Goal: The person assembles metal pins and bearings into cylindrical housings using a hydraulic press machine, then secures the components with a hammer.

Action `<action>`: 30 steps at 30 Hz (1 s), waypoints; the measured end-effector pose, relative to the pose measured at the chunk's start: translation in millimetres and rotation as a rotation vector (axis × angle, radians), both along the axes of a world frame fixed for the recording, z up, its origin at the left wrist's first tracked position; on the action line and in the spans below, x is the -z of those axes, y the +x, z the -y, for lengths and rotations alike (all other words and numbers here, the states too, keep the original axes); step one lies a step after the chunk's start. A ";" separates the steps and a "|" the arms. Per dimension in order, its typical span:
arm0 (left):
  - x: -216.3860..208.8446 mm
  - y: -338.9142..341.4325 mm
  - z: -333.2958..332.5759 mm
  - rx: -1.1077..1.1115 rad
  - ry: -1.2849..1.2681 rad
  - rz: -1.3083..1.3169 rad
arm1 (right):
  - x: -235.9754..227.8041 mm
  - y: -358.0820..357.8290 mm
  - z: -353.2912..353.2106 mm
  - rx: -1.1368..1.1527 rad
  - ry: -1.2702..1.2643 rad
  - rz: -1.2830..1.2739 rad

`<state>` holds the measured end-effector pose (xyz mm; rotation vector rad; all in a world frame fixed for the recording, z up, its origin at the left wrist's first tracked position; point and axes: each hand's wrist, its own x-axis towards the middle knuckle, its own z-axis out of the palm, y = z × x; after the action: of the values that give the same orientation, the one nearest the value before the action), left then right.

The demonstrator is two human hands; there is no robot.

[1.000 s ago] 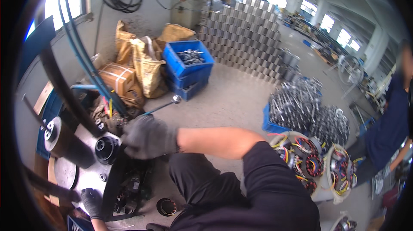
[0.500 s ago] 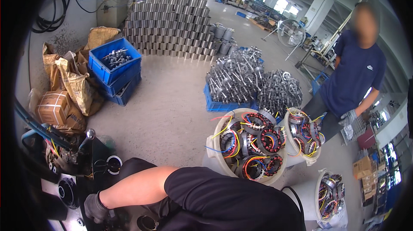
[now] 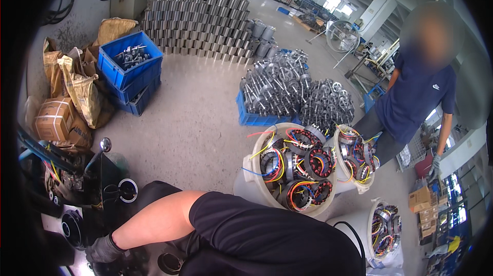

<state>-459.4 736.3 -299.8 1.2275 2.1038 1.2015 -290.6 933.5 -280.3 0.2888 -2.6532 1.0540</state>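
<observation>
My right hand (image 3: 105, 249), in a dark grey glove, reaches to the lower left beside a machine's black round fitting (image 3: 73, 228). Its fingers point down into shadow, so their grip and anything in them are hidden. My bare forearm (image 3: 156, 217) and black sleeve (image 3: 267, 230) cross the lower part of the view. Near the arm, a metal ring (image 3: 128, 190) sits on the dark machine (image 3: 105, 178), below a ball-topped lever (image 3: 105, 145). A dark round part (image 3: 170, 263) lies below my forearm. My left hand is out of view.
White bins (image 3: 246, 194) of wound motor stators (image 3: 321, 163) stand right of my arm. Beyond are heaped metal shafts (image 3: 275, 88), stacked steel cylinders (image 3: 197, 19), blue crates (image 3: 115, 68) and a carton (image 3: 54, 117). A co-worker (image 3: 416, 96) stands at right near a wire basket (image 3: 408, 158).
The view has shifted slightly, moving the scene left. My right hand stays low by the machine, a little farther left. The co-worker's gloved hand has dropped away from the wire basket.
</observation>
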 end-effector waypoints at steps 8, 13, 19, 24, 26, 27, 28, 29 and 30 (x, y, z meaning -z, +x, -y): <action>-12.8 83.7 -67.2 0.039 0.086 0.432 | -19.1 35.1 -25.7 0.186 0.066 0.024; -2.1 120.1 -94.2 0.049 0.136 0.699 | -20.1 65.7 -53.8 0.206 0.070 -0.005; -75.1 135.9 -42.3 -0.268 0.233 1.252 | -76.4 69.4 -17.7 0.321 -0.064 0.063; -96.4 161.8 -52.5 -0.234 0.259 0.938 | -72.5 64.8 -18.2 0.302 -0.067 0.008; -93.7 162.0 -57.2 -0.293 0.228 0.873 | -74.3 66.8 -24.3 0.222 -0.090 0.045; -97.6 163.9 -63.0 -0.295 0.212 0.788 | -71.2 70.7 -27.2 0.242 -0.078 -0.036; -102.6 158.7 -59.1 -0.266 0.200 0.782 | -82.0 72.3 -25.7 0.202 -0.114 -0.042; -97.4 151.4 -51.2 -0.323 0.249 0.782 | -84.5 65.9 -18.6 0.175 -0.125 -0.049; -99.4 143.4 -29.1 -0.330 0.321 0.734 | -95.2 58.3 -3.6 0.090 -0.081 -0.097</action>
<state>-316.0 765.4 -200.4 0.4174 1.6152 1.8397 -232.3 937.1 -185.1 0.1968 -2.5066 1.0870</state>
